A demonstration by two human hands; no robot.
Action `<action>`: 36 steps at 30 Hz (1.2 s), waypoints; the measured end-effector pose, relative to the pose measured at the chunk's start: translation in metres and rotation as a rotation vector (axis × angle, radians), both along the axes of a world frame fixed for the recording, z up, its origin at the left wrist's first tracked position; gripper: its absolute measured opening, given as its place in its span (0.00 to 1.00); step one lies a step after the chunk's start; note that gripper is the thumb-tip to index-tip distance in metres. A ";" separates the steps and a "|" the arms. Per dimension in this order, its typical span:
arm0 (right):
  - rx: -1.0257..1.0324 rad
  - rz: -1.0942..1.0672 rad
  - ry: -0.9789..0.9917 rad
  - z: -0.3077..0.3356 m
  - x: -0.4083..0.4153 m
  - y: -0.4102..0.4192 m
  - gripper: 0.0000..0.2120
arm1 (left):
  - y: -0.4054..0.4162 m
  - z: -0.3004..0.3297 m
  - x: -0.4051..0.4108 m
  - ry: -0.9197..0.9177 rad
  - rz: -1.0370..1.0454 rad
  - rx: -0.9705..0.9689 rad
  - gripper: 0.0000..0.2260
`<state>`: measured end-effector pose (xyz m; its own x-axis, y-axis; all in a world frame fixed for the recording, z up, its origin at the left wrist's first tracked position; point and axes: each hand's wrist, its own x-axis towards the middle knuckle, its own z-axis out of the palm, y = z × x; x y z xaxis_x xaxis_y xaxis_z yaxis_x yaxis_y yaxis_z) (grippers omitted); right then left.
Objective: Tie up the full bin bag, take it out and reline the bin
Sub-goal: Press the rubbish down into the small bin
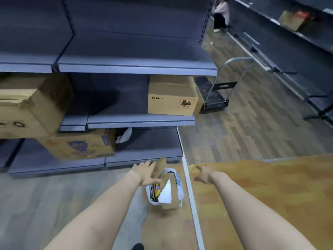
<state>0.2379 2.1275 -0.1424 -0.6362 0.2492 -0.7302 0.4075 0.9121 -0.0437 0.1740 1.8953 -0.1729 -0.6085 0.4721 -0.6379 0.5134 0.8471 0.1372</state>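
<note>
A small bin lined with a white bag [177, 183] stands on the floor below me, stuffed with cardboard pieces [160, 167], a white sheet and a yellow wrapper. My left hand [145, 173] reaches down with straight fingers and touches the tall cardboard piece at the bin's left rim. My right hand [203, 175] hangs to the right of the bin, fingers loosely bent, holding nothing and apart from the bag.
Grey shelving [137, 68] stands straight ahead with cardboard boxes [171, 98] on it. A white floor strip [189, 186] runs beside the bin. A platform trolley [219, 94] sits further down the aisle, and a person [220, 15] crouches at the far end.
</note>
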 end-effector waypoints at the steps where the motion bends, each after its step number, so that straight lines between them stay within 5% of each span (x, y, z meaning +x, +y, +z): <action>1: -0.008 0.007 0.008 -0.002 -0.002 -0.004 0.34 | -0.003 -0.001 0.001 0.002 0.017 0.006 0.41; 14: -0.045 0.084 -0.080 -0.079 -0.009 -0.013 0.28 | 0.001 -0.063 -0.016 -0.013 0.116 0.066 0.41; 21: -0.038 0.115 -0.124 -0.188 -0.024 0.020 0.34 | 0.022 -0.179 -0.013 -0.026 0.138 0.048 0.40; 31: -0.149 0.058 -0.014 -0.398 -0.052 0.033 0.26 | 0.027 -0.386 -0.038 0.086 0.140 0.002 0.37; 36: -0.255 0.021 0.205 -0.507 -0.055 0.017 0.39 | 0.032 -0.480 -0.054 0.276 0.092 0.109 0.33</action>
